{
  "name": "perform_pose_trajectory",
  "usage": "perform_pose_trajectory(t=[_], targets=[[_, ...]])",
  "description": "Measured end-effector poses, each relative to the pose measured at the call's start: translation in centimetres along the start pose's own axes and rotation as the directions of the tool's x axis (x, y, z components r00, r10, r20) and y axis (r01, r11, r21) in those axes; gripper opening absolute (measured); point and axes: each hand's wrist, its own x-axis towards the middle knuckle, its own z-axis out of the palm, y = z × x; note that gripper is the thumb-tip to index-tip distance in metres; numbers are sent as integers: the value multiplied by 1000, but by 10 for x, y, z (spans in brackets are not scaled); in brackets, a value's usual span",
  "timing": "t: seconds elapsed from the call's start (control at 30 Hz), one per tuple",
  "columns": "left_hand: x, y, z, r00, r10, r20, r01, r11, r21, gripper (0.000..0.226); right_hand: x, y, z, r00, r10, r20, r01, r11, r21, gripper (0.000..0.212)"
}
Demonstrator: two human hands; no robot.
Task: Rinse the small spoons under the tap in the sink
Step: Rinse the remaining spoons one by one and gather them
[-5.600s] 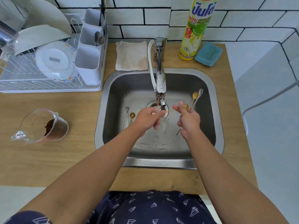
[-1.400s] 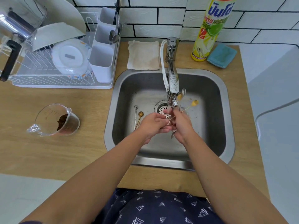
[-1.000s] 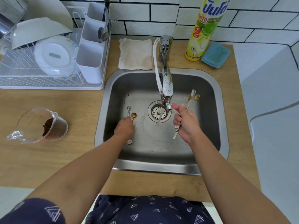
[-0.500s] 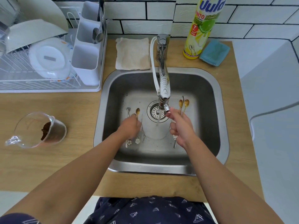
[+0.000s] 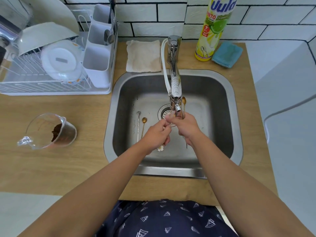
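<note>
Gold spoons [image 5: 183, 106], slim handles, daisy-tipped

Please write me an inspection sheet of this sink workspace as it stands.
Surface: wooden counter around steel sink.
Job's things: silver spoon and gold spoon lying on the sink floor; chrome tap.
Clutter: clear jug with brown residue, white dish rack, beige cloth, yellow detergent bottle, blue cloth.
Grippers: left hand and right hand grip spoons under the spout.
Cables: white hose beside tap.
Surroundings: white tiles.
</note>
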Motion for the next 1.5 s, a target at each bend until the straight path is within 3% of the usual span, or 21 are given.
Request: perform_pose_trajectory(t=[0.07, 0.17, 0.33, 0.5, 0.6, 0.77, 0.87, 0.97, 1.03, 1.17, 1.33, 1.43, 1.5], targets=[[-5, -2, -1, 1000, -5, -4, 6, 999, 35, 19, 0, -1, 0, 999, -47, 7, 47, 996, -73, 14], [-8, -4, -4, 1000, -5, -26, 7, 997, 78, 17, -2, 3, 5, 998, -60, 18, 62, 994, -88, 27], [-10, -2, -7, 999, -22, -41, 25, 997, 72, 14, -6, 14, 9, 998, 0, 64, -1, 1000, 11, 5], [-9, 5, -9, 999, -21, -29, 23, 997, 79, 18, -4, 14, 7, 996, 44, -72, -40, 997, 65, 25], [-8, 13, -11, 999, -30, -43, 32, 999, 33, 18, -6, 16, 5, 998, 57, 34, -61, 989, 136, 17], [-6, 14, -24, 970, -104, 220, 175, 925, -336, 32, -3, 14, -10, 973, 39, 229, -122, 924, 362, 16], [-6, 6, -34, 939, -118, 324, 235, 906, -351, 35, -4, 12, -14, 975, 42, 220, -115, 936, 333, 15], [-5, 0, -38, 951, -142, 275, 225, 928, -297, 34, -1, 12, -7, 993, 59, 106, -79, 978, 191, 26], [-4, -1, -36, 961, -157, 226, 218, 936, -277, 34, 1, 15, -1, 997, 64, 51, -73, 975, 212, 30], [-5, 4, -27, 966, -176, 190, 228, 925, -304, 34, -3, 24, 6, 995, 18, 95, -40, 969, 243, 16], [-6, 8, -22, 954, -205, 220, 286, 840, -460, 29, -3, 15, 5, 998, -31, 51, 24, 990, 136, 24], [-6, 8, -23, 966, -199, 168, 251, 882, -399, 24, 1, 14, 0, 1000, 14, 27, -18, 987, 161, 29], [-7, 6, -22, 978, -183, 101, 206, 926, -315, 23, 0, 17, -2, 999, -10, 31, 7, 996, 90, 18]])
